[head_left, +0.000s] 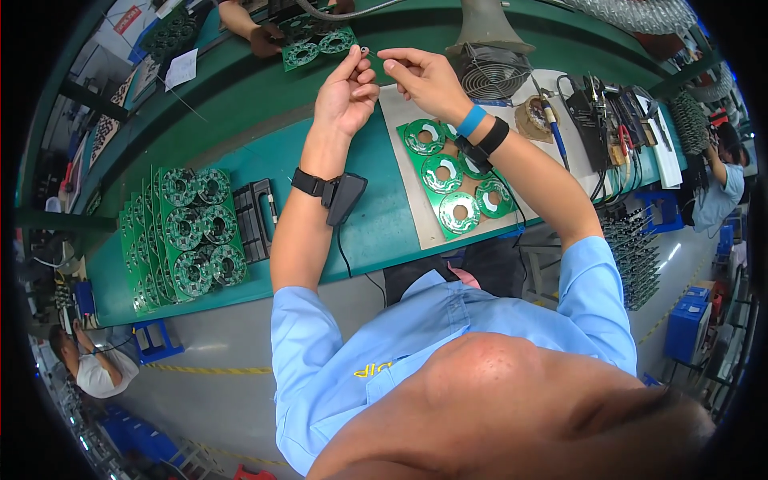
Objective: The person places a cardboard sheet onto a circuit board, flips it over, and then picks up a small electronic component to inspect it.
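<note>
Both my arms reach over the bench to its far side. My left hand (349,94) is closed, with thumb and forefinger pinching a small grey round part (365,50) too tiny to name. Just right of it, my right hand (424,82) has its thumb and forefinger drawn together by a thin wire-like end; what lies between them is unclear. Below my right hand, a green circuit board panel (438,194) with several ring-shaped boards lies on a pale sheet (410,210). My right forearm covers part of it.
Upright circuit board panels (186,232) stand at left beside a black holder (254,220). A fan (494,74) sits under a duct (490,26). A soldering iron (552,120) and hand tools (622,140) lie at right. Across the bench, a co-worker's hand (266,40) touches another panel (320,50).
</note>
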`<state>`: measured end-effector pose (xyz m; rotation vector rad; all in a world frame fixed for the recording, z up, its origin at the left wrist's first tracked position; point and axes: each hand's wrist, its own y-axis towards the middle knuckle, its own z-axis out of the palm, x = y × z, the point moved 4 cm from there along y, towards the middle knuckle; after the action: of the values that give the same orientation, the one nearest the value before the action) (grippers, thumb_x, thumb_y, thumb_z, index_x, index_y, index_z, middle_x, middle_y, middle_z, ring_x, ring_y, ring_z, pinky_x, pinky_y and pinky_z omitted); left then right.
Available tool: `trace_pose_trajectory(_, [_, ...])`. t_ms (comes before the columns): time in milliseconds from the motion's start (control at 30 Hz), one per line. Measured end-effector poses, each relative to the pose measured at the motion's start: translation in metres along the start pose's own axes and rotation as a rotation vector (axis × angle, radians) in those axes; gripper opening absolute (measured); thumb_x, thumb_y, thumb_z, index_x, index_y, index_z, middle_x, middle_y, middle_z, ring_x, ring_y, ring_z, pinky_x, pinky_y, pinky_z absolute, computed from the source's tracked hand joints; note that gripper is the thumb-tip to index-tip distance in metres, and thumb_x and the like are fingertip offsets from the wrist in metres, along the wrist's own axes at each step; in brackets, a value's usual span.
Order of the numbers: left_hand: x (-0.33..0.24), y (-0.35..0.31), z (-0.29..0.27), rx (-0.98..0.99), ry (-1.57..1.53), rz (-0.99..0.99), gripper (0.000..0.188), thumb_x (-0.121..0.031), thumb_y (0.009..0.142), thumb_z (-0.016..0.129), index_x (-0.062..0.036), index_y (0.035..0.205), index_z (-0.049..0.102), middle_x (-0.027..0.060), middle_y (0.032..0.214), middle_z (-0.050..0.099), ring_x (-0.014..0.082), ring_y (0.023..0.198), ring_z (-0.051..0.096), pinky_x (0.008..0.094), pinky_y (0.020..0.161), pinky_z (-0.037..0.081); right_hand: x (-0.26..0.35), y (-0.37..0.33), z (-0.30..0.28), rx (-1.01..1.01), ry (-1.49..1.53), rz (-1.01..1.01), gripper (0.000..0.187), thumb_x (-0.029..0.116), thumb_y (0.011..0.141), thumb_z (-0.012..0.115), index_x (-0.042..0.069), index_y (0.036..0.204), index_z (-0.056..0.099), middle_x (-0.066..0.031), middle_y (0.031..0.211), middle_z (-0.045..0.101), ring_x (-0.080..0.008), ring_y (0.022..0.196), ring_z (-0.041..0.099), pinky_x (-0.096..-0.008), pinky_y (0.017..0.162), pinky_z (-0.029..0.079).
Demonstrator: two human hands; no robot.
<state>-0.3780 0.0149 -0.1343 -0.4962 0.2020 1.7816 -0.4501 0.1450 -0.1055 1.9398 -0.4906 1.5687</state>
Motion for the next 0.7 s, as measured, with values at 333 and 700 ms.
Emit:
trace_pose_trajectory(333, [-0.003, -0.002, 0.002, -0.015, 0.021, 0.028, 0.018, -0.022, 0.096, 0.067, -0.0037, 0.097, 0.065, -0.0018, 0.077, 0.053, 0.0061, 0.063, 0.042, 0.018, 0.045, 0.029, 0.0, -0.001, 0.003, 0.048, 0.124, 0.063, 0.034, 0.014, 0.1, 0.055, 0.007, 0.133, 0.06, -0.0004, 0.08, 0.062, -0.0042, 0.058, 0.049, -0.021, 0.051, 0.042])
trace_pose_trajectory(700, [-0.008, -0.008, 0.01, 0.04, 0.318, 0.064, 0.018, -0.021, 0.097, 0.065, -0.0035, 0.098, 0.063, -0.0024, 0.079, 0.053, 0.005, 0.065, 0.045, 0.0169, 0.046, 0.031, -0.003, 0.011, -0.007, 0.044, 0.295, 0.192, 0.029, 0.014, 0.101, 0.052, 0.006, 0.127, 0.062, 0.0029, 0.068, 0.049, -0.0026, 0.054, 0.04, -0.02, 0.045, 0.031])
